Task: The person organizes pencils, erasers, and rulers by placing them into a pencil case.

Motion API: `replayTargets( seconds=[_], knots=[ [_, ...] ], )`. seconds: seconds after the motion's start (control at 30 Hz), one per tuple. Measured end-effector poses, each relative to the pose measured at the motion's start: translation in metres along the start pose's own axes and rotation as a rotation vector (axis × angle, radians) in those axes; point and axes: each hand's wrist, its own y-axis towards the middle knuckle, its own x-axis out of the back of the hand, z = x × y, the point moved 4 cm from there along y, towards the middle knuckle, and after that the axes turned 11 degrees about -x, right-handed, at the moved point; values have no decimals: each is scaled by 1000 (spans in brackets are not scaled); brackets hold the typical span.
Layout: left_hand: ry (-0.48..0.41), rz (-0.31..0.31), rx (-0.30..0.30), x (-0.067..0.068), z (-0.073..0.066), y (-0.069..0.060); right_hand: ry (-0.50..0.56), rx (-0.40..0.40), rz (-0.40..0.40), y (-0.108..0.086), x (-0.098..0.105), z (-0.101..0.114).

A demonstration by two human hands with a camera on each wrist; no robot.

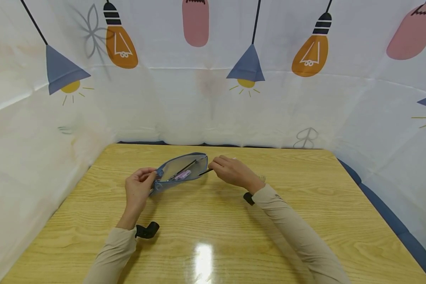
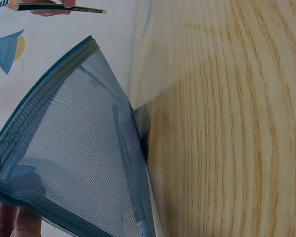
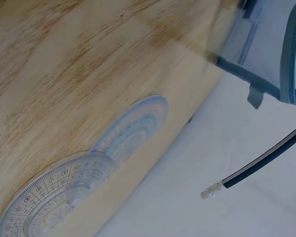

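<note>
From right wrist only, the pencil end (image 3: 212,189) looks speckled.

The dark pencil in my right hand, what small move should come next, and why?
I'd probably lower the dark pencil into the blue mesh pouch. Your right hand holds it near the right end of the open mouth, your left hand grips the pouch's opposite end, and a slim dark stick and a purple item lie inside.

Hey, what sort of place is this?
Probably a curtained-off desk space: a wooden table with printed white cloth hung on three sides, plus stationery such as a pencil and a protractor.
</note>
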Motion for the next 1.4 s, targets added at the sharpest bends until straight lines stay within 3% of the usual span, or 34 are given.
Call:
replayTargets(
  seconds=[0.27, 0.63, 1.03, 1.4],
  knots=[
    [2, 45, -11, -8, -1, -1, 37, 37, -83, 1, 13, -2],
    [-16, 60, 11, -17, 1, 1, 39, 69, -119, 2, 29, 3],
    [-29, 90, -1, -24, -1, 3, 120, 74, -212, 3, 39, 7],
    [-43, 100, 34, -29, 1, 4, 212, 101, -287, 7, 45, 13]
  ],
)
